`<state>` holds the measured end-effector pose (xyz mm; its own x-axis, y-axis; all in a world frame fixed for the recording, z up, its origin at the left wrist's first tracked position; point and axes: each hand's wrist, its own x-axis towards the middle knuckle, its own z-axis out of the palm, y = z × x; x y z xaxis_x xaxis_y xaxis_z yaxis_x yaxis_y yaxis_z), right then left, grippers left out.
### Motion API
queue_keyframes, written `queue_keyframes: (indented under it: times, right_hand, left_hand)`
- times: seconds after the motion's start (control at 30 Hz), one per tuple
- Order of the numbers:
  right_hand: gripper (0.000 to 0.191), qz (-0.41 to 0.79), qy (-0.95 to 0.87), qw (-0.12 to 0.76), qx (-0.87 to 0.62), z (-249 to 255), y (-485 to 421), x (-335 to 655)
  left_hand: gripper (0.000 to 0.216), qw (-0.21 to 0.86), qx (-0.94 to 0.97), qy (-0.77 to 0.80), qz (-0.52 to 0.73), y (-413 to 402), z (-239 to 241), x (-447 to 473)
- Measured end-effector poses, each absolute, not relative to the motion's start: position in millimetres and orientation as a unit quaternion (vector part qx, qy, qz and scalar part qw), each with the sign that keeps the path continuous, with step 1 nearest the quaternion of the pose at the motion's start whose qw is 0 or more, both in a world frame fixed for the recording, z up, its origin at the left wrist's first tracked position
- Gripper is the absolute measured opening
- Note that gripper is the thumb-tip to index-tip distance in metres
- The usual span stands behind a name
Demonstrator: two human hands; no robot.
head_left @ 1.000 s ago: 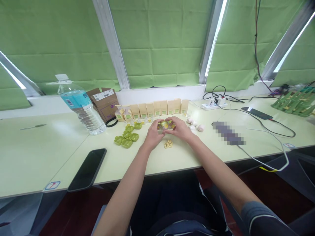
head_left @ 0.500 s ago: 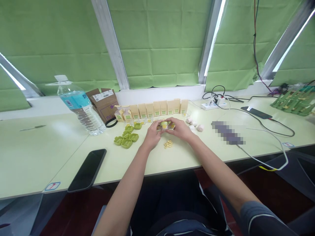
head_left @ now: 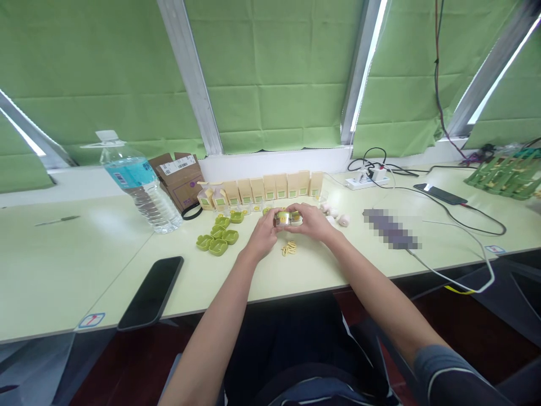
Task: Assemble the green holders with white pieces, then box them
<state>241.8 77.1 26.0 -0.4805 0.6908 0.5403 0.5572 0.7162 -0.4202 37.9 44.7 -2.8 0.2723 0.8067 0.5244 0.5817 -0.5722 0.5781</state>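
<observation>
A small clear box with a yellow mark and greenish parts (head_left: 284, 219) is held between my two hands above the table. My left hand (head_left: 264, 232) grips its left side, with the fingers partly behind it. On the other side, the fingers of my right hand (head_left: 311, 221) are closed around its edge and corner. Just below lies a small heap of pale yellow strips (head_left: 289, 248). To the left are several green flower-shaped cups (head_left: 218, 247). A few pale pinkish rounded pieces (head_left: 344, 220) lie right of my right hand.
Behind my hands runs a row of open cardboard boxes (head_left: 257, 190), with small clear pieces in front. Left stand a water bottle (head_left: 146, 189) and a brown carton (head_left: 181, 183); a black phone (head_left: 151, 292) lies nearer. A power strip (head_left: 367, 181) and cables (head_left: 448, 211) are right.
The clear box has turned between my fingers, so its yellow-marked face shows more and the green top less. Both hands stay in nearly the same place.
</observation>
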Motion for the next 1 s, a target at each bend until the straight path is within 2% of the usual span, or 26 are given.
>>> queue_keyframes:
  times: [0.13,0.43,0.63,1.0]
  right_hand:
    - [0.044,0.087,-0.854,0.358,-0.368,24,79,243]
    - [0.041,0.097,-0.848,0.377,-0.359,18,81,238]
    - [0.039,0.122,-0.849,0.386,-0.338,21,77,239]
    - [0.041,0.077,-0.87,0.361,-0.327,21,75,235]
  left_hand:
    - [0.065,0.132,0.783,0.443,0.417,44,-2,38]
    - [0.047,0.15,0.757,0.453,0.446,36,7,43]
    - [0.037,0.196,0.733,0.459,0.463,29,13,47]
    - [0.031,0.281,0.693,0.45,0.488,35,9,47]
